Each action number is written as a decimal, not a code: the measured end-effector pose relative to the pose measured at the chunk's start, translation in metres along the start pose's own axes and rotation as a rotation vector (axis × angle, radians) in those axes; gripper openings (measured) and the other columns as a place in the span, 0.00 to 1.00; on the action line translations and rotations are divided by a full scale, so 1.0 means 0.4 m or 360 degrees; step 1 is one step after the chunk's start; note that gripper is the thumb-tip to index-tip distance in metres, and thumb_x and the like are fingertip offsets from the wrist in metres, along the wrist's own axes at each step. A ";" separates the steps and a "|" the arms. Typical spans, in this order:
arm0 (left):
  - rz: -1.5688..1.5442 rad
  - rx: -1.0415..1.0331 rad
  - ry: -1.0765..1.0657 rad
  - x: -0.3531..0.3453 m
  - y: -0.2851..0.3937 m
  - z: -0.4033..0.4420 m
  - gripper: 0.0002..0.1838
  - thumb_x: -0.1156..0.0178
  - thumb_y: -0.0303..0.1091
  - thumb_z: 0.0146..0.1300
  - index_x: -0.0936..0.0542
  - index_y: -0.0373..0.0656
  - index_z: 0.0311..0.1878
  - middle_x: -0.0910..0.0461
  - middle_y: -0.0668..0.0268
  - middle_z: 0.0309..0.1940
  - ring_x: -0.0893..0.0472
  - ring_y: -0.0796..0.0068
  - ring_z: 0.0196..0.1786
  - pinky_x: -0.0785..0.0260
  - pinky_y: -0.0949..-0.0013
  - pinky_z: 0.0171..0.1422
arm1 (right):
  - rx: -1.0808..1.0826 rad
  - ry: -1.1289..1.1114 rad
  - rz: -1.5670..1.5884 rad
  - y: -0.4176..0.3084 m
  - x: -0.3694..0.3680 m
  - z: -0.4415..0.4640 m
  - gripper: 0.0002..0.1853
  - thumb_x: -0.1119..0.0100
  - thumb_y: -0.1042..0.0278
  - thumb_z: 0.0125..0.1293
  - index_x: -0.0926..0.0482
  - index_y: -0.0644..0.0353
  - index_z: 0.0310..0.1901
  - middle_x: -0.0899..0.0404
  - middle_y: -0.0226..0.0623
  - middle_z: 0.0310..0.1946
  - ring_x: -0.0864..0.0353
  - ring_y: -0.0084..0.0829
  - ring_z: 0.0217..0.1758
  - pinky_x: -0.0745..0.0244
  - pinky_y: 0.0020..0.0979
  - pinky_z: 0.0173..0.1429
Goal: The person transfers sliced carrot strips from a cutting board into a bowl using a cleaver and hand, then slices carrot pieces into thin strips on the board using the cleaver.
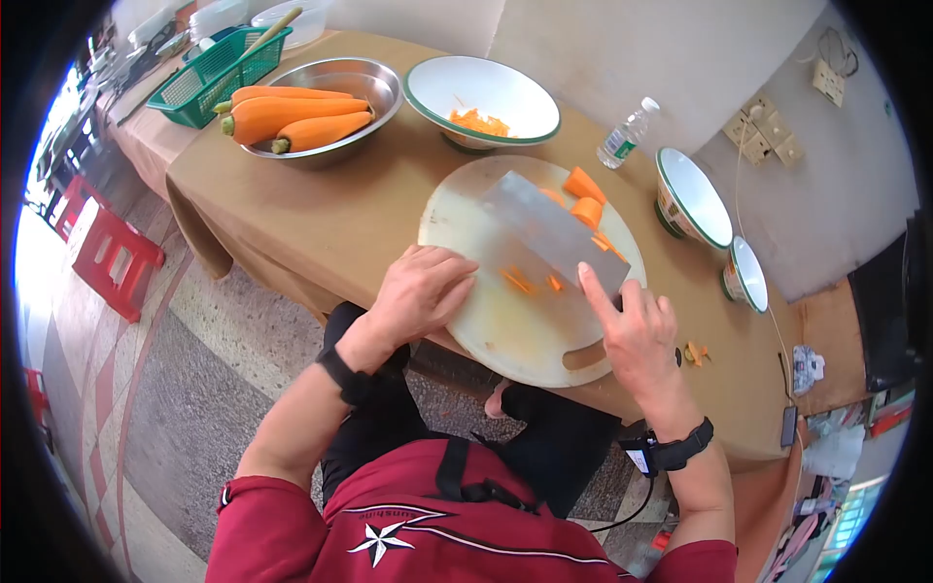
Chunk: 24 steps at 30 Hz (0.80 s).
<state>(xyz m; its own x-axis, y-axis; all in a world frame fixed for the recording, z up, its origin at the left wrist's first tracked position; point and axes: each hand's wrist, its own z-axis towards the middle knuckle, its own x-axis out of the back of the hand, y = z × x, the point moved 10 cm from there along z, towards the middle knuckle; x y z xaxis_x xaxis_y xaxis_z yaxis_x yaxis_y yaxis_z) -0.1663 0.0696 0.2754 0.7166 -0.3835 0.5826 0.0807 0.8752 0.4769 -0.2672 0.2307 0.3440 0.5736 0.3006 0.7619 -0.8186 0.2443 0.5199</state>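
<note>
A round white cutting board point(476, 316) lies at the table's front edge. My right hand point(637, 335) grips a wide cleaver point(559, 233), its index finger laid along the blade and its handle hidden in the palm. The blade is over the board. Cut carrot chunks point(586, 211) lie beyond the blade, and thin carrot slivers point(517, 281) lie on its near side. At the board's left rim rests my left hand point(425, 290), fingers curled together; what they hold, if anything, is hidden.
Whole carrots point(292, 119) fill a steel bowl point(381, 85) at the back left, beside a green basket point(199, 87). A white bowl point(437, 83) holds shredded carrot. Farther right are a plastic bottle point(627, 134), two bowls point(695, 194) and carrot scraps point(696, 354).
</note>
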 end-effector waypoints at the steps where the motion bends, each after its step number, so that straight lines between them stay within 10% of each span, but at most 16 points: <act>1: -0.0085 -0.0048 -0.0010 0.012 0.015 -0.017 0.09 0.35 0.28 0.56 0.17 0.41 0.42 0.18 0.61 0.38 0.19 0.59 0.45 0.29 0.60 0.52 | 0.0031 0.0032 0.0025 -0.008 0.004 -0.020 0.30 0.48 0.76 0.59 0.26 0.42 0.65 0.37 0.30 0.27 0.33 0.27 0.24 0.42 0.30 0.30; 6: -0.0086 -0.0328 -0.0007 0.050 0.153 -0.025 0.08 0.34 0.23 0.51 0.17 0.41 0.37 0.19 0.65 0.29 0.19 0.62 0.35 0.28 0.64 0.39 | 0.0078 -0.0008 0.0116 -0.061 -0.008 -0.092 0.28 0.45 0.52 0.62 0.26 0.40 0.65 0.38 0.30 0.27 0.34 0.29 0.25 0.43 0.31 0.31; 10: -0.0011 -0.0483 -0.0326 -0.010 0.232 0.028 0.17 0.32 0.34 0.56 0.19 0.41 0.49 0.18 0.62 0.43 0.20 0.61 0.46 0.29 0.63 0.49 | 0.0130 0.0043 0.0165 -0.114 -0.040 -0.124 0.42 0.46 0.27 0.51 0.26 0.39 0.66 0.38 0.32 0.27 0.34 0.30 0.26 0.43 0.32 0.32; 16: 0.0063 -0.0304 -0.0789 -0.167 0.234 0.009 0.28 0.46 0.53 0.68 0.26 0.40 0.62 0.26 0.57 0.63 0.30 0.58 0.68 0.38 0.52 0.64 | 0.0095 0.0011 0.0187 -0.133 -0.026 -0.121 0.38 0.38 0.36 0.46 0.22 0.42 0.61 0.37 0.31 0.27 0.32 0.30 0.28 0.42 0.32 0.33; 24: 0.0260 -0.0111 -0.0883 -0.206 0.203 0.039 0.28 0.51 0.53 0.72 0.28 0.42 0.65 0.30 0.60 0.67 0.36 0.57 0.73 0.49 0.42 0.72 | 0.0134 -0.0025 0.0266 -0.131 -0.033 -0.122 0.34 0.33 0.45 0.40 0.20 0.45 0.53 0.36 0.31 0.26 0.31 0.29 0.28 0.41 0.31 0.34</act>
<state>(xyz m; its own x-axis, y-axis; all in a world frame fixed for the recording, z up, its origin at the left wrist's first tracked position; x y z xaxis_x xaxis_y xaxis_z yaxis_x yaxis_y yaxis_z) -0.2296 0.1676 0.2764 0.2550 -0.3223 0.9116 0.0585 0.9462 0.3182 -0.2304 0.2590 0.2877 0.4294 0.3160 0.8460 -0.9024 0.1140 0.4155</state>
